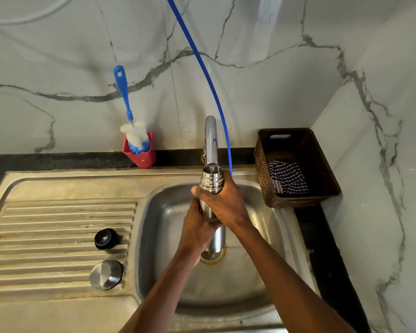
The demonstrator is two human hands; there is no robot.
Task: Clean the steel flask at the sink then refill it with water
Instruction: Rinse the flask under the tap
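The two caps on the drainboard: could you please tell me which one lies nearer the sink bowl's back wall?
The black cap; it sits farther up the ribbed drainboard, while the shiny steel cap lies closer to the person.

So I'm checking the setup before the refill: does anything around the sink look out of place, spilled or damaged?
Nothing stands out. Both hands grip the steel flask upright under the tap. Its black stopper and steel cap lie on the drainboard, and the bottle brush stands in its red holder.

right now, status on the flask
Both hands, left and right, grip flask. Mouth open under tap. Nothing in the way.
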